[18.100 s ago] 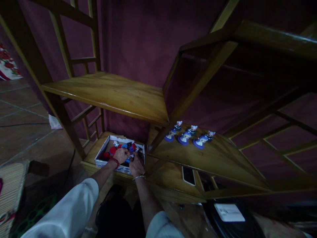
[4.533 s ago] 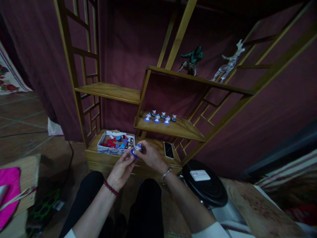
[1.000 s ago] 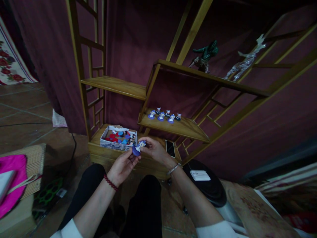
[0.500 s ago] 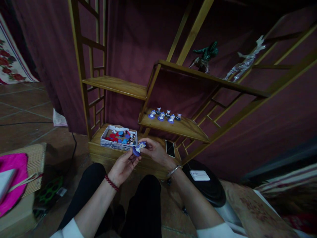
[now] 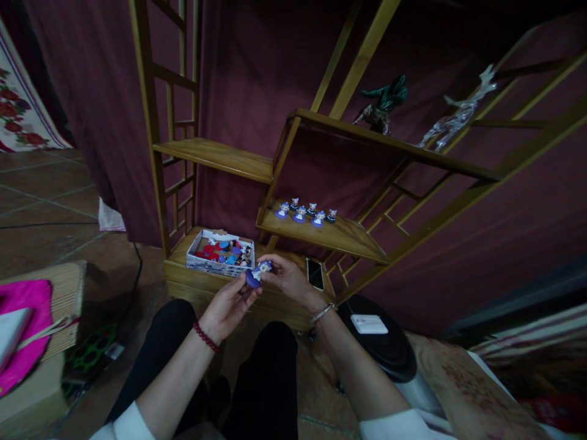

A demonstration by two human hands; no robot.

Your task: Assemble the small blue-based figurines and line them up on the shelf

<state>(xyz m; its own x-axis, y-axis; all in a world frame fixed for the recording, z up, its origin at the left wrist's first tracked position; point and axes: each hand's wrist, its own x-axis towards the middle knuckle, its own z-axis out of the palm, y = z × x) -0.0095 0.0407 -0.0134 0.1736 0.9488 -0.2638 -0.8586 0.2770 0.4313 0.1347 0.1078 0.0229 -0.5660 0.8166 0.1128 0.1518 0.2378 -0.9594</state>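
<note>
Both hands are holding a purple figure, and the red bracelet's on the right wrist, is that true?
Almost! The head view shows the red bracelet on the left wrist, not the right. The left hand and right hand do hold the purple figure.

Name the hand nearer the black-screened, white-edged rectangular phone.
Right. The right hand is just left of the phone; the left hand is farther left and lower in view.

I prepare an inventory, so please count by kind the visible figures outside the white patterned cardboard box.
Small purple and white round-based figures, including the held one: 4
Small black, pinkish-headed figures: 3
Dark green and brown statue: 1
Shiny transparent statue: 1
Total: 9
</note>
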